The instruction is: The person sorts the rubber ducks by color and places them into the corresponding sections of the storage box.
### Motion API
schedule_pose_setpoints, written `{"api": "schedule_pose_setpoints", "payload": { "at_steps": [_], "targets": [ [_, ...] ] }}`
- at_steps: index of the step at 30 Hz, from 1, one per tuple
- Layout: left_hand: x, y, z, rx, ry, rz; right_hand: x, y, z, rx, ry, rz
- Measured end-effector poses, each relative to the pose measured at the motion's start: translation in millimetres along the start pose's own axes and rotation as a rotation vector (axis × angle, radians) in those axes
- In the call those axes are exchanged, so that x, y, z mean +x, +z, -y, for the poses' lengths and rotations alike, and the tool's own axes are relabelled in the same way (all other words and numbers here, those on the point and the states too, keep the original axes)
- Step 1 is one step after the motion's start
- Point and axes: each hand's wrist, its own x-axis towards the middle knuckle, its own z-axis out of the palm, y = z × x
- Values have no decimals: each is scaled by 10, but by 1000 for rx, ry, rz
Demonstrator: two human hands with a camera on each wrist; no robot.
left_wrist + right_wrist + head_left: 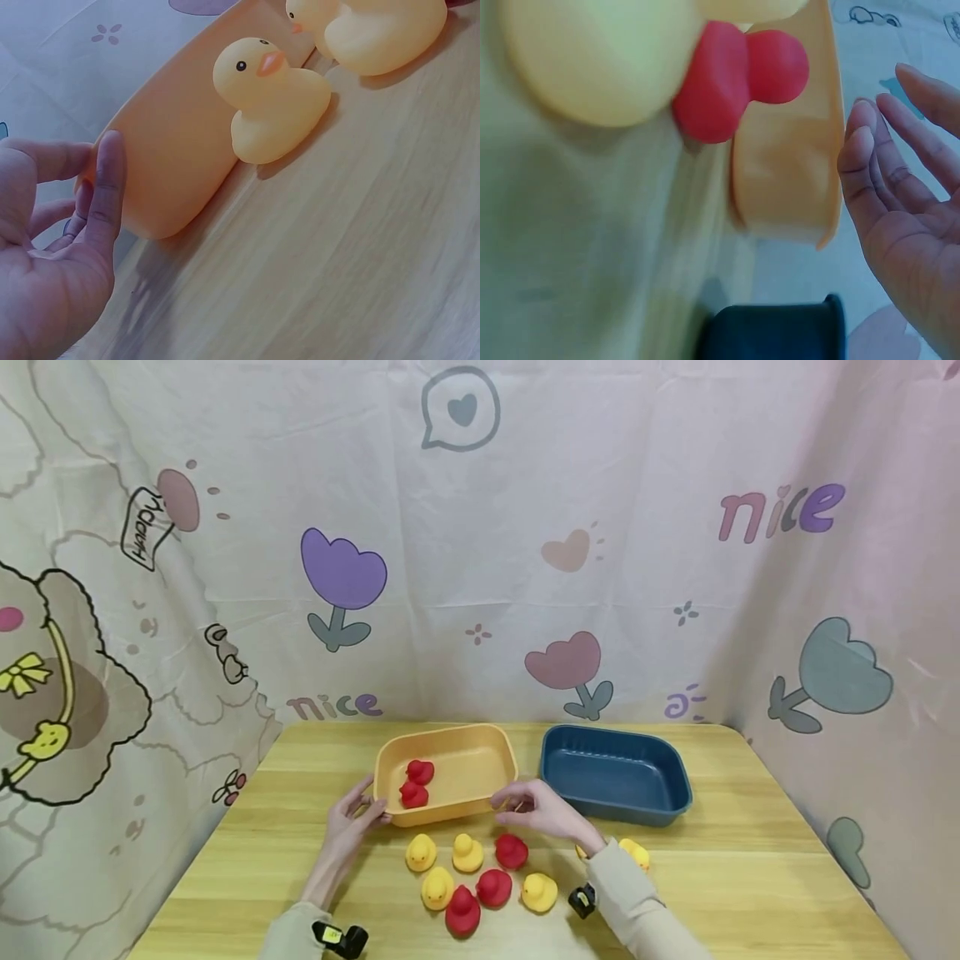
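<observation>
Orange tray [468,770], two red ducks [421,772] inside: between left hand [351,824] and right hand [542,810] fingers. Blue tray [611,771]: right of both.

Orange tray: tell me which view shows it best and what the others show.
The head view: the orange tray is nearly whole there, with its floor and two red ducks inside visible. The left wrist view shows mainly outer wall, partly behind a yellow duck; the right wrist view, only part, some hidden by a red duck.
</observation>
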Motion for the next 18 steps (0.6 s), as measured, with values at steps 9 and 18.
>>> {"api": "schedule_pose_setpoints", "payload": {
  "at_steps": [9,18],
  "targets": [
    [-42,-3,19,-17,39,-2,-176,43,-122,52,81,-8],
    [-23,9,23,-28,38,-8,-203,69,-214,63,95,-1]
  ]
}}
